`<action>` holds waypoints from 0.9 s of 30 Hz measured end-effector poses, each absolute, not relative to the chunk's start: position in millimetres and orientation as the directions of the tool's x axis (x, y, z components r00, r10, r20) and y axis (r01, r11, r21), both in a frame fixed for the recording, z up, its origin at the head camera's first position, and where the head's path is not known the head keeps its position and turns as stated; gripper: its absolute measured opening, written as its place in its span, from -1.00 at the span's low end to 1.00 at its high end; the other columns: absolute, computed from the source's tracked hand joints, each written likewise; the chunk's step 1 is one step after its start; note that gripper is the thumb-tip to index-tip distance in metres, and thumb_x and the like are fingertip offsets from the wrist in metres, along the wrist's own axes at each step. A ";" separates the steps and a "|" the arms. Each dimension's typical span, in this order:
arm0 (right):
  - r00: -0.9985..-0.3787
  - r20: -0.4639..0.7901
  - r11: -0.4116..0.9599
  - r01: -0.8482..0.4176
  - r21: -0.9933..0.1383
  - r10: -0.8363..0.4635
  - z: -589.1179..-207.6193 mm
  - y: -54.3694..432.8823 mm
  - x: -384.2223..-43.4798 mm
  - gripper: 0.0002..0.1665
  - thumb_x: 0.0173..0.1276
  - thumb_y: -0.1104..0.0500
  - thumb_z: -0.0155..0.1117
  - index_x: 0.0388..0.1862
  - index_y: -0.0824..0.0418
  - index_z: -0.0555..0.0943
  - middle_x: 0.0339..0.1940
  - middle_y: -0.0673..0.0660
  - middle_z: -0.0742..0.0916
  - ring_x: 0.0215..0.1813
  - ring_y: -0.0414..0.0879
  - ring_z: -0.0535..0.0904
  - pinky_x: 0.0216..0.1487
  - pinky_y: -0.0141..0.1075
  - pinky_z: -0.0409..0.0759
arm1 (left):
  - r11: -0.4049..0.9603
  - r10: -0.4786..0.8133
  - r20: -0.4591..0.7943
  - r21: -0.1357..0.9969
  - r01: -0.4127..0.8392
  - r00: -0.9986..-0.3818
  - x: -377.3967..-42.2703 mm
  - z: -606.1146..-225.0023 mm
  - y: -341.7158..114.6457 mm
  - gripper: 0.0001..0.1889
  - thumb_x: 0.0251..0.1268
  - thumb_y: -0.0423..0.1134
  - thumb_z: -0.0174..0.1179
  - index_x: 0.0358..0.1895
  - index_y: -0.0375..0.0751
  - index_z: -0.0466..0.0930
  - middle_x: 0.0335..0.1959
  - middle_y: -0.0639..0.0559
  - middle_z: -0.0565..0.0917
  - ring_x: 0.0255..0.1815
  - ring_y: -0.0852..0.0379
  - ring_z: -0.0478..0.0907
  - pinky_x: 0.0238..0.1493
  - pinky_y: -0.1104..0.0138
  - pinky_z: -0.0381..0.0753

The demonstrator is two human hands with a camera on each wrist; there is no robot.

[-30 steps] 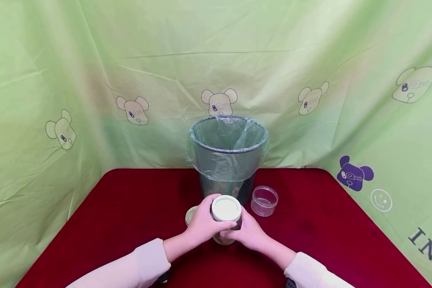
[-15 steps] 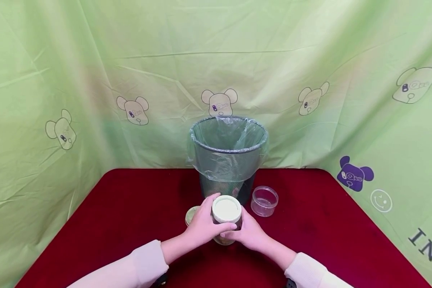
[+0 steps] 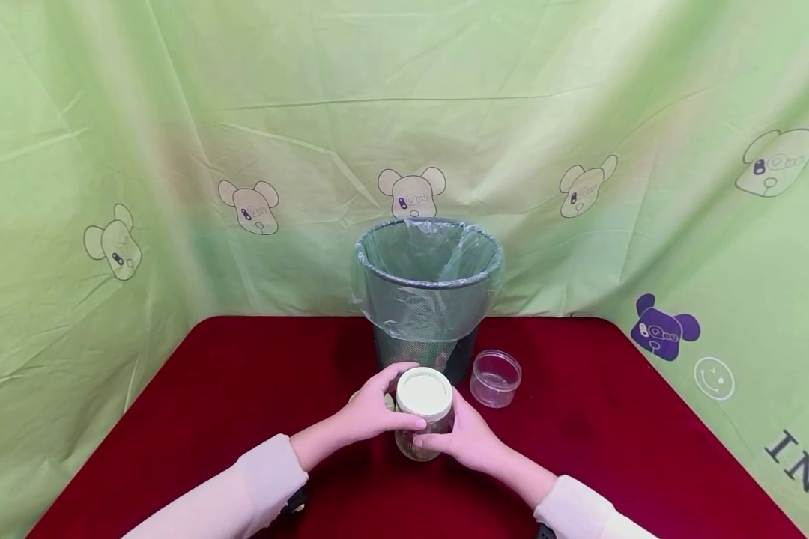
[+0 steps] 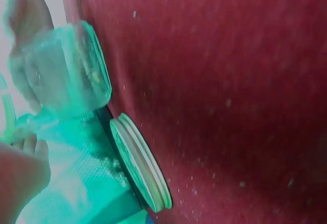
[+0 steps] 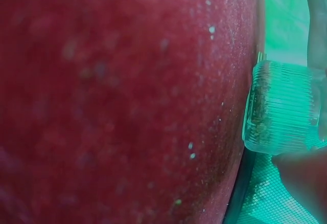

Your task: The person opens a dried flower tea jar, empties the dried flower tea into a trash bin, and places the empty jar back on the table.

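A pale green fabric backdrop printed with bear heads rises behind a table covered in dark red cloth. At the table's far side stands a black wire-mesh wastebasket, upright, a clear plastic bag folded over its rim. Two off-white sleeves reach in from the near edge. The left hand and right hand face each other, fingers and thumbs bent round a ribbed clear jar, left thumb above right; whether the left fingers press the lid or the jar's side, I cannot tell. The jar is upright on the cloth, just in front of the wastebasket, with brownish bits at its bottom. An open, clear round tub sits to the right of the wastebasket. A white lid caps the jar. Another round lid lies near the jar, mostly behind the left hand in the head view. Small pale specks dot the cloth.
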State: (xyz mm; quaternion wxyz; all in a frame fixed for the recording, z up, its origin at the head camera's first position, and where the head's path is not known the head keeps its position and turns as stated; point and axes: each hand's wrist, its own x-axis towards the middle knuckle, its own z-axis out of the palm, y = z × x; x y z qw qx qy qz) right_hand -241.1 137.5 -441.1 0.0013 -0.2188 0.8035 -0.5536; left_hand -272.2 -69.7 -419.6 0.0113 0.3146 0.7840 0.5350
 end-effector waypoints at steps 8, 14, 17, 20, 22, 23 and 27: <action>-0.907 0.236 0.306 -0.348 -0.886 -0.349 -443.7 138.3 -239.2 0.00 -0.02 0.12 0.60 0.36 0.25 0.28 0.12 0.12 0.58 0.14 -0.04 0.50 0.15 -0.31 0.45 | 0.026 0.671 0.328 0.886 0.464 -0.665 -288.3 -417.2 -72.5 -0.21 -0.07 -0.42 0.49 0.31 -0.34 0.33 0.08 -0.12 0.58 0.05 0.09 0.54 0.04 0.21 0.52; -0.908 0.234 0.318 -0.349 -0.882 -0.347 -443.8 138.6 -238.9 0.01 -0.02 0.11 0.60 0.37 0.23 0.28 0.13 0.10 0.58 0.14 -0.06 0.50 0.15 -0.31 0.44 | -0.014 0.706 0.310 0.905 0.425 -0.637 -293.1 -416.5 -69.6 -0.23 -0.11 -0.47 0.49 0.28 -0.36 0.35 0.06 -0.11 0.58 0.06 0.12 0.53 0.14 0.26 0.47; -0.909 0.226 0.314 -0.341 -0.886 -0.351 -442.8 138.5 -238.8 0.02 -0.02 0.11 0.60 0.38 0.21 0.26 0.13 0.09 0.58 0.14 -0.07 0.51 0.15 -0.31 0.44 | -0.006 0.702 0.302 0.908 0.419 -0.645 -293.8 -416.7 -68.6 -0.24 -0.13 -0.48 0.49 0.26 -0.35 0.37 0.05 -0.09 0.58 0.05 0.12 0.53 0.13 0.27 0.47; -0.905 0.227 0.295 -0.341 -0.893 -0.360 -442.0 138.7 -239.3 0.02 -0.01 0.12 0.59 0.39 0.21 0.25 0.15 0.10 0.57 0.14 -0.06 0.51 0.15 -0.31 0.45 | -0.017 0.694 0.294 0.919 0.393 -0.657 -292.4 -417.2 -67.7 -0.25 -0.13 -0.49 0.48 0.25 -0.37 0.37 0.05 -0.12 0.58 0.05 0.08 0.53 0.13 0.24 0.48; -0.901 0.234 0.284 -0.347 -0.894 -0.365 -441.7 138.8 -240.0 0.01 -0.01 0.12 0.58 0.39 0.22 0.25 0.15 0.10 0.57 0.14 -0.06 0.51 0.14 -0.31 0.46 | 0.004 0.675 0.286 0.920 0.391 -0.680 -289.9 -417.2 -67.2 -0.24 -0.12 -0.45 0.49 0.26 -0.34 0.36 0.05 -0.08 0.59 0.04 0.08 0.53 0.13 0.23 0.48; -0.900 0.236 0.279 -0.348 -0.895 -0.367 -441.6 138.9 -240.5 0.01 -0.01 0.12 0.58 0.38 0.22 0.25 0.15 0.10 0.57 0.14 -0.05 0.51 0.14 -0.31 0.46 | 0.033 0.660 0.283 0.915 0.402 -0.697 -288.4 -417.0 -67.0 -0.24 -0.11 -0.41 0.51 0.26 -0.30 0.37 0.05 -0.04 0.59 0.05 0.09 0.53 0.12 0.24 0.48; -0.899 0.239 0.285 -0.353 -0.891 -0.367 -441.1 138.6 -242.4 0.01 -0.01 0.12 0.59 0.38 0.20 0.26 0.15 0.10 0.57 0.14 -0.05 0.51 0.16 -0.30 0.46 | 0.200 0.569 0.267 0.873 0.446 -0.778 -280.0 -415.8 -66.0 -0.21 -0.14 -0.16 0.55 0.27 -0.11 0.40 0.02 0.17 0.60 0.02 0.21 0.53 0.09 0.28 0.48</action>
